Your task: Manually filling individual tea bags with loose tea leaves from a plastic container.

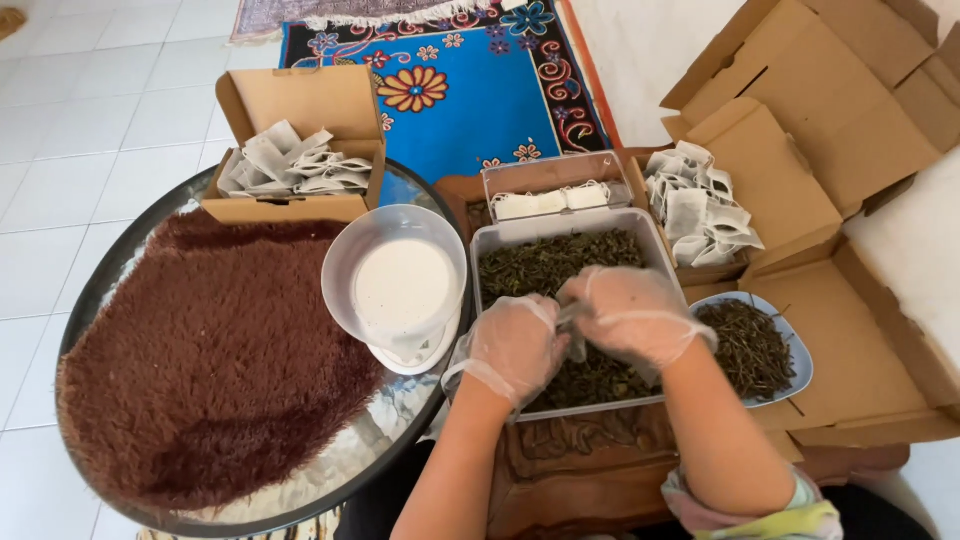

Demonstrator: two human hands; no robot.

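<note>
While both gloved hands' fingers pinch what looks like a spoon (573, 318), tea tub (660, 250) lies beneath

Home floor: patterned rug (450, 90), white tiles (90, 130).

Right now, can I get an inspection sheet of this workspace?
Surface: carved wooden table, partly covered.
Job's things: grey tub of dried green leaves; both gloved hands over it, left hand, right hand, pinching something small.
Clutter: plate of leaves; two cardboard boxes of paper sachets; white bowl; round tray bearing brown fluffy mat.
Grippers: none, bare-handed work in gloves.
Cables: nothing seen.
Surroundings: white tiled floor, blue patterned rug.
</note>
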